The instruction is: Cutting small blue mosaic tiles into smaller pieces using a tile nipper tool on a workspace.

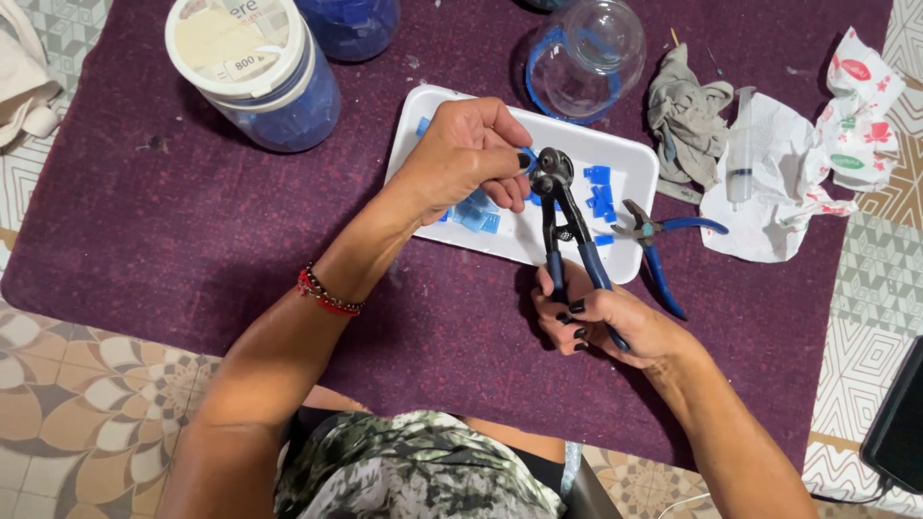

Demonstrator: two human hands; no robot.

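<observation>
Nippers (567, 226) with blue handles are held in the right hand (601, 322), whose grip is wrapped tight around the lower handles; the wheeled head points up and away from the person. Left hand (461, 154) hovers over the white tray (635, 159), its grip pinched narrow on a small blue tile piece (529, 156) presented right at the nipper head. Whether the piece sits between the cutting wheels cannot be told, as the fingers cover most of it.

Tray rests on a purple cloth (192, 231) that covers the desk. Blue tile fragments (598, 190) lie scattered on the tray, some just beside the nipper head, others under the left hand. A second pair of pliers (663, 245), also blue-handled, lies with its nose on the tray's right edge and its handles on the cloth.

Beyond the tray stands a clear glass jar (586, 58). To the far left stands a lidded jar of blue pieces (260, 72), with another blue container (351, 24) just beside it. Right of the tray lie a grey rag (685, 115), a syringe (740, 144) and crumpled printed paper (827, 144).
</observation>
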